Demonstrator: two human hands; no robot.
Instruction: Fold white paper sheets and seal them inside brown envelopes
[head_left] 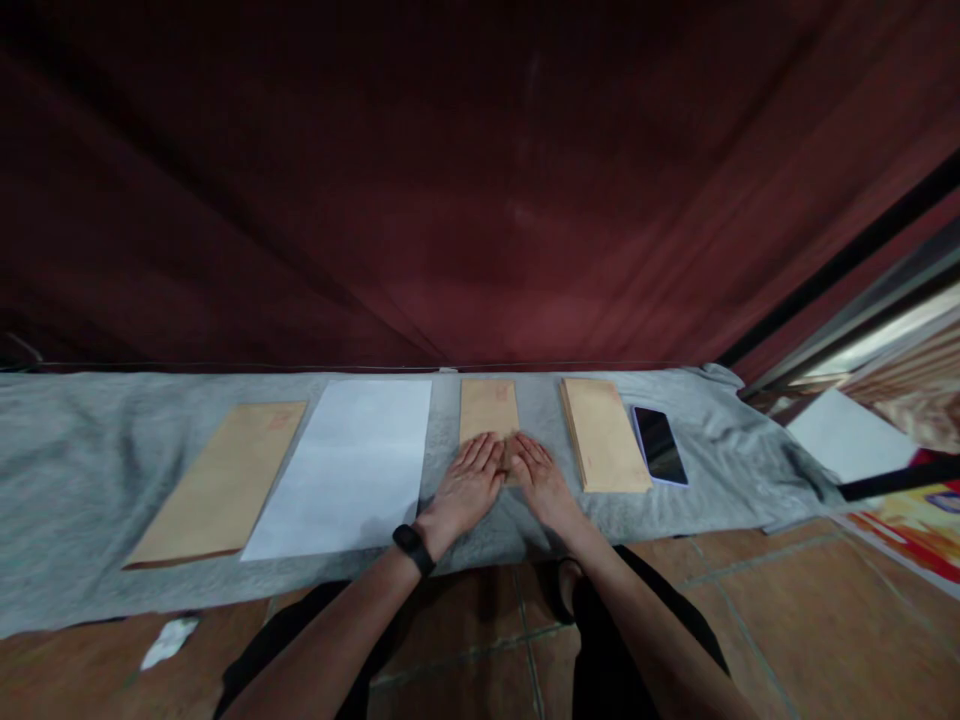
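Both hands lie flat on a small brown envelope point(487, 405) in the middle of the grey cloth. My left hand point(472, 480), with a black band on the wrist, covers its lower left part, fingers stretched out. On the lower right part rests my right hand point(538, 480), fingers also extended, close beside the left. Red print shows near the envelope's top right corner; its lower end is mostly hidden under the hands. To the right lies a stack of brown envelopes point(606, 435). Left of the hands is a stack or sheet of white paper point(349, 470).
A larger brown envelope point(217, 485) lies at the left. A phone point(660, 445) sits right of the stack. The grey cloth point(720, 450) covers a narrow surface against a dark red curtain point(480, 200). A crumpled white tissue point(169, 641) is on the tiled floor point(795, 610).
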